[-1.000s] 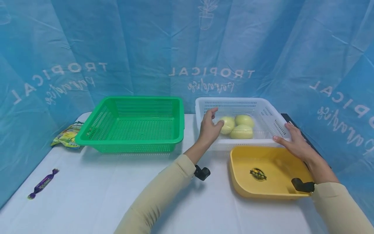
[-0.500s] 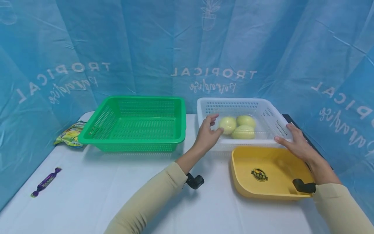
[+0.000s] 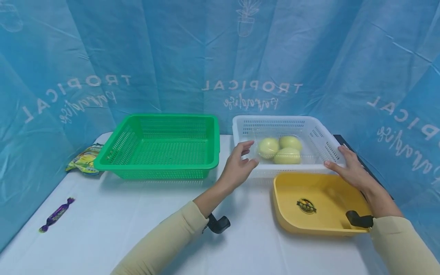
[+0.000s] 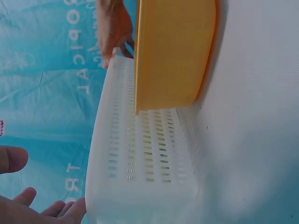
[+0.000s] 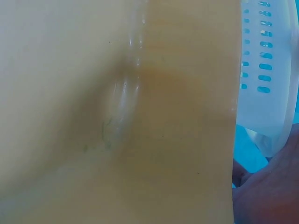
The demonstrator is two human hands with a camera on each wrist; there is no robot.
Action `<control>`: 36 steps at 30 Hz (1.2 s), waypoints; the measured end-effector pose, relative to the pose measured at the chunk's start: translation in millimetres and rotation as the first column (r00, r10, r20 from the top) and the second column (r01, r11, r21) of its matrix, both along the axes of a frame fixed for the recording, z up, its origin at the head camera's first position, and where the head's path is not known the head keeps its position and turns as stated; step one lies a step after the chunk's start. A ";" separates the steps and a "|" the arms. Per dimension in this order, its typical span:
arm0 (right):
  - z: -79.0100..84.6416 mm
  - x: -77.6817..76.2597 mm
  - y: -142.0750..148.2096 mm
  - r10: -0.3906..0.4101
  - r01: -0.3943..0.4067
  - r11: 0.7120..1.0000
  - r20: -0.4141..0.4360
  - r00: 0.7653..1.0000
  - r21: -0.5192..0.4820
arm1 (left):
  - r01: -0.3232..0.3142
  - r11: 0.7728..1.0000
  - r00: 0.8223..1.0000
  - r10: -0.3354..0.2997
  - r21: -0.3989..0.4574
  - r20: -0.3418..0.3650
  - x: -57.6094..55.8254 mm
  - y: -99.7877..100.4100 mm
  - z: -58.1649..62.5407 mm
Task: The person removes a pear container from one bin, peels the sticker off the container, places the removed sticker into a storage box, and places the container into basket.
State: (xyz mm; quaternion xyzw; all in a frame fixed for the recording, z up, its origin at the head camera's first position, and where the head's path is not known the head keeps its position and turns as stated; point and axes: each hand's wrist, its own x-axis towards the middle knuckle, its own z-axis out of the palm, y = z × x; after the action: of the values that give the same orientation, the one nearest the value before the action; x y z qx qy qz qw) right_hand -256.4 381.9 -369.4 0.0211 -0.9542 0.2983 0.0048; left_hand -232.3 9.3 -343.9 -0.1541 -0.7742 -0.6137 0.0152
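A white perforated basket [image 3: 282,167] stands at the right back, holding a clear plastic box [image 3: 307,159] with pale yellow-green round fruits [image 3: 288,156]. My right hand [image 3: 351,168] grips the basket's right front corner, thumb on the rim and fingers over the side. In the right wrist view that hand is mostly hidden behind the yellow tub's wall. My left hand [image 3: 238,164] is at the basket's left front corner, thumb and fingers apart, nothing between them. In the left wrist view its fingertips [image 4: 77,210] lie close to the rim; contact is unclear.
In front of the white basket sits a yellow tub [image 3: 323,202] with a round logo. A green basket [image 3: 158,167] stands to the left, with a yellow-green packet [image 3: 84,159] behind its left side. A purple-wrapped candy [image 3: 56,214] lies at far left. Blue curtain [image 3: 178,57] encloses the table.
My left hand has drawn back from over the white basket, toward the left and nearer me. The right hand keeps its grip on the corner. The fruits stay in the basket.
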 end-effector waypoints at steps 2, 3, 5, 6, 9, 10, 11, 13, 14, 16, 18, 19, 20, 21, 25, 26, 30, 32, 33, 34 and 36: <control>0.4 0.2 0.1 0.004 -0.004 1.000 0.001 1.000 -0.004 | 0.005 1.000 1.000 -0.005 -0.001 0.005 3.0 -3.6 -0.3; 0.5 0.2 0.1 0.007 -0.007 1.000 -0.001 1.000 -0.006 | 0.004 1.000 1.000 -0.004 -0.002 0.006 4.4 -5.7 -0.2; 0.5 -0.2 -0.2 0.012 -0.012 1.000 -0.003 1.000 -0.010 | 0.003 1.000 1.000 -0.003 0.001 0.007 6.8 -9.8 0.0; 0.5 -0.3 -0.2 0.010 -0.010 1.000 0.000 1.000 -0.009 | 0.006 1.000 1.000 -0.006 0.010 0.004 7.9 -11.9 0.1; 0.5 -0.2 -1.0 0.006 -0.006 1.000 0.002 1.000 -0.013 | 0.023 0.999 1.000 -0.023 0.039 0.001 11.5 -18.6 0.6; 0.5 0.0 -1.2 0.004 -0.004 1.000 0.002 1.000 -0.013 | 0.033 0.998 0.999 -0.033 0.052 0.002 13.2 -21.3 0.6; 0.4 0.2 -1.3 0.003 -0.003 1.000 0.002 1.000 -0.015 | 0.043 0.997 0.999 -0.043 0.062 0.000 15.2 -24.4 0.6; 0.3 0.4 -1.7 0.004 -0.004 1.000 0.000 1.000 -0.019 | 0.054 0.996 0.998 -0.055 0.070 0.007 19.3 -31.0 -0.1; 0.0 0.5 -1.7 0.003 -0.003 1.000 -0.001 1.000 -0.017 | 0.060 0.996 0.998 -0.061 0.073 0.010 21.5 -34.6 -0.7; -0.7 0.7 -1.8 0.000 0.000 1.000 -0.002 1.000 -0.017 | 0.065 0.995 0.998 -0.066 0.073 0.009 25.7 -41.7 -1.9; -1.3 0.7 -1.9 -0.004 0.004 1.000 -0.006 1.000 -0.016 | 0.068 0.995 0.998 -0.069 0.067 0.011 29.9 -48.8 -3.0; -1.6 0.5 -1.7 -0.006 0.006 1.000 -0.007 1.000 -0.015 | 0.069 0.995 0.997 -0.070 0.067 0.014 32.2 -52.3 -3.1; -1.9 0.4 -1.8 -0.007 0.007 1.000 -0.008 1.000 -0.012 | 0.068 0.996 0.998 -0.069 0.064 0.015 34.4 -55.7 -3.1; -2.1 0.1 -1.8 -0.010 0.009 1.000 -0.009 1.000 -0.010 | 0.065 0.996 0.998 -0.066 0.061 0.018 36.4 -59.1 -2.9; -1.8 -0.9 -1.7 -0.024 0.024 1.000 -0.009 1.000 0.009 | 0.040 0.998 0.999 -0.041 0.040 0.026 42.9 -71.8 -1.0; -1.3 -1.1 -1.6 -0.028 0.028 0.999 -0.007 1.000 0.019 | 0.035 0.999 0.999 -0.036 0.034 0.026 44.1 -74.8 -0.4; 2.1 -2.1 1.1 -0.018 0.019 0.998 -0.016 1.000 0.058 | 0.021 1.000 0.999 -0.021 0.024 0.030 49.6 -86.6 2.3; 4.3 -2.3 2.5 -0.002 0.004 0.997 -0.019 1.000 0.075 | 0.023 0.999 0.999 -0.024 0.022 0.026 52.3 -92.2 2.8; 5.2 -2.3 3.4 0.006 -0.004 0.997 -0.019 1.000 0.081 | 0.023 1.000 0.999 -0.023 0.019 0.022 53.4 -95.0 2.6; 6.0 -2.3 4.0 0.012 -0.010 0.996 -0.018 1.000 0.086 | 0.024 1.000 1.000 -0.024 0.015 0.018 54.3 -97.6 2.3; 7.4 -1.8 4.7 0.020 -0.018 0.995 -0.016 1.000 0.095 | 0.024 1.000 1.000 -0.024 0.009 0.011 55.7 -102.6 1.4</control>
State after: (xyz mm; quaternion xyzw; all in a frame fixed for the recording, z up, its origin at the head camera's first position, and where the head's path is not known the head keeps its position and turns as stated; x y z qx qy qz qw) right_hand -258.3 386.6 -362.0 0.0329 -0.9670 0.2525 0.0091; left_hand -176.6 -93.3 -342.5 -0.1596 -0.7695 -0.6183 0.0041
